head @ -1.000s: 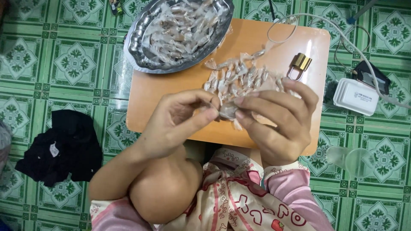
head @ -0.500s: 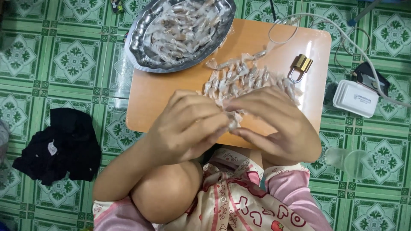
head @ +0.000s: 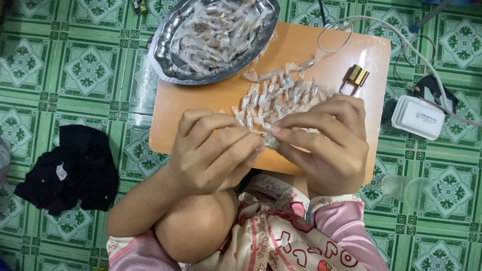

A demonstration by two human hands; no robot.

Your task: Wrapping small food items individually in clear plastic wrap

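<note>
My left hand point(head: 213, 150) and my right hand point(head: 329, 143) meet over the near edge of a small orange table point(head: 201, 95), both pinching one small clear-wrapped candy point(head: 270, 140) between the fingertips. Just beyond the fingers lies a loose pile of wrapped candies point(head: 281, 95) on the tabletop. A silver metal tray point(head: 165, 45) holding several more wrapped candies stands at the table's far left corner, overhanging the edge.
A brass padlock point(head: 354, 78) lies on the table's right side near a white cable point(head: 351, 25). A white box point(head: 417, 116) and a clear plastic cup point(head: 409, 190) sit on the green tiled floor at right. Black cloth point(head: 75, 165) lies at left.
Both hands have closed in together on the candy and drawn slightly nearer to me; the left fingers now curl over it more.
</note>
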